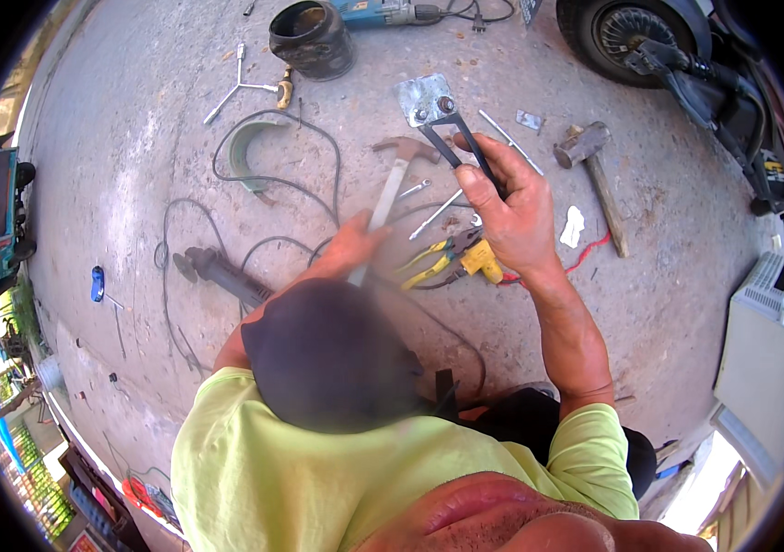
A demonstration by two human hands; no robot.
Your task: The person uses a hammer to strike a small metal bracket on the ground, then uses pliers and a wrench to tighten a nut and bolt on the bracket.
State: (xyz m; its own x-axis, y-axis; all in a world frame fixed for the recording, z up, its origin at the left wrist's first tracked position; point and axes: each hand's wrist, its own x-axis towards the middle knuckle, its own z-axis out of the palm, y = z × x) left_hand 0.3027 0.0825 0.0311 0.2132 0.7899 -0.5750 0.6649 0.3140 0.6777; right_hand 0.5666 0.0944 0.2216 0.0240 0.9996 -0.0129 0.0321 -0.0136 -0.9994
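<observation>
Head view shows the left hand (355,241) wrapped around the pale handle of a claw hammer (394,184), low over the concrete floor (134,184); the handle blurs near the fist, and the rusty brown head points away from the person. Just to its right, the right hand (511,207) squeezes the two dark handles of a pair of pincers (465,143) together, fingers curled tight. Its jaws bite a small, bent, shiny metal plate (424,99) with two round studs, held up above the floor beyond the hammer head.

A dark knee and a yellow-green shirt hide the left forearm and the ground nearest the body. Below the right hand lie yellow-handled pliers (433,259) and one yellow block (481,259), partly covered by the wrist. Two thin metal rods (511,140) lie close by. Farther right rests one heavy sledgehammer (594,166) beside a white rag (573,226). A black cable (226,166) loops on the left. At the far edge stand one black pot (312,39), one blue power tool (383,11), one cross wrench (240,87) and a wheel (626,32), cut off by the frame.
</observation>
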